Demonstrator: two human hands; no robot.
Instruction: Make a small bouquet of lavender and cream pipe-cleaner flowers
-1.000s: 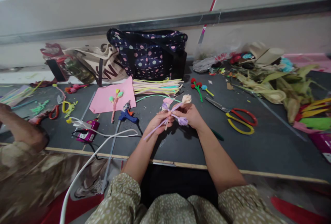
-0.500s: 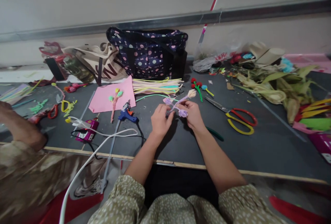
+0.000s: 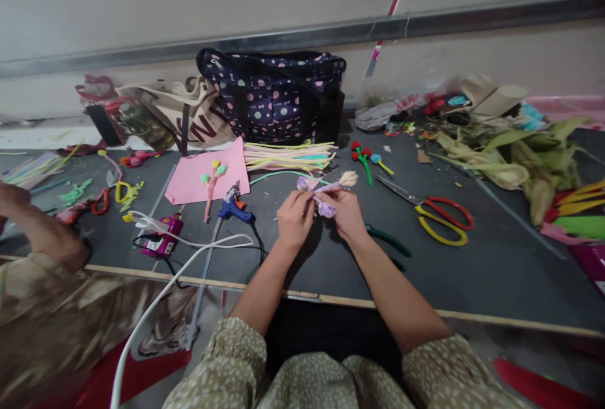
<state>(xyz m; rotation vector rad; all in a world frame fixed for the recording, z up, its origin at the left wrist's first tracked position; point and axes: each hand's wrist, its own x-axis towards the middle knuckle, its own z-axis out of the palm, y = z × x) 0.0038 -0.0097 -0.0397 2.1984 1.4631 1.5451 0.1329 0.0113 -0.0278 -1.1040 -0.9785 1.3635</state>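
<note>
Between my hands is a purple pipe-cleaner flower stem [image 3: 326,208] with purple blossoms and a cream bud at its upper right end. My left hand [image 3: 295,217] pinches it near the left blossom. Fingers of my right hand [image 3: 348,212] are closed round the stem below the cream bud. Green-handled pliers [image 3: 388,240] lie partly hidden beside my right wrist. Farther right rest large scissors [image 3: 428,210] with one red and one yellow handle. A blue glue gun [image 3: 235,207] lies to the left of my left hand.
Behind my hands is a bundle of pastel pipe cleaners [image 3: 288,158]. Pink paper [image 3: 186,179] carries a small pipe-cleaner flower. A polka-dot bag [image 3: 274,97] stands against the wall; corn husks [image 3: 501,157] are piled right. A white cable [image 3: 163,289] crosses the table edge near another person's arm [image 3: 47,226].
My hands have shifted slightly on the purple flower stem, and its left blossom shows more clearly. More of the pliers is visible. The view has moved a little.
</note>
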